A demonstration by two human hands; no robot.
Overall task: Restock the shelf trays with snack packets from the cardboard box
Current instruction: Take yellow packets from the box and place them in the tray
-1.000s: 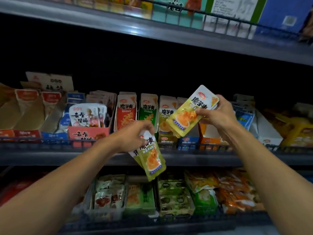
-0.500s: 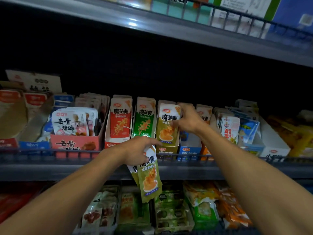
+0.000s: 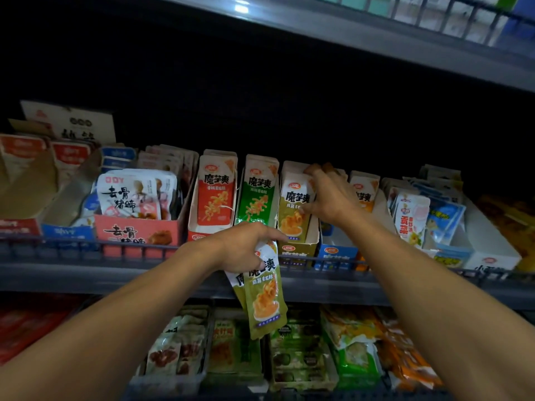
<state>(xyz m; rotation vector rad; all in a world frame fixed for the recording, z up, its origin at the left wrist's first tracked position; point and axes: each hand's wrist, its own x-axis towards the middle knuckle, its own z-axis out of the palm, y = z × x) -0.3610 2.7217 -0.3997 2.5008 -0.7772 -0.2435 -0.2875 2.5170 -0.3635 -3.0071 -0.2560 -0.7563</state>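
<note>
Left hand: your left hand (image 3: 243, 250) is clenched round a small bunch of olive-yellow snack packets (image 3: 265, 299), which hang down in front of the shelf rail (image 3: 86, 250).
Right hand: your right hand (image 3: 327, 195) grasps the top of the front olive-yellow packet (image 3: 292, 209) standing upright in its tray.
Olive tray: the olive cardboard tray (image 3: 298, 251) sits on the middle shelf, between the green packet tray (image 3: 257, 192) and a blue tray (image 3: 335, 253).
Neighbours: the red packet tray (image 3: 215, 195) stands left of the green one; a pink box (image 3: 136, 233) of white pouches lies further left.
Lower shelf: mixed snack bags (image 3: 353, 348) fill it.
</note>
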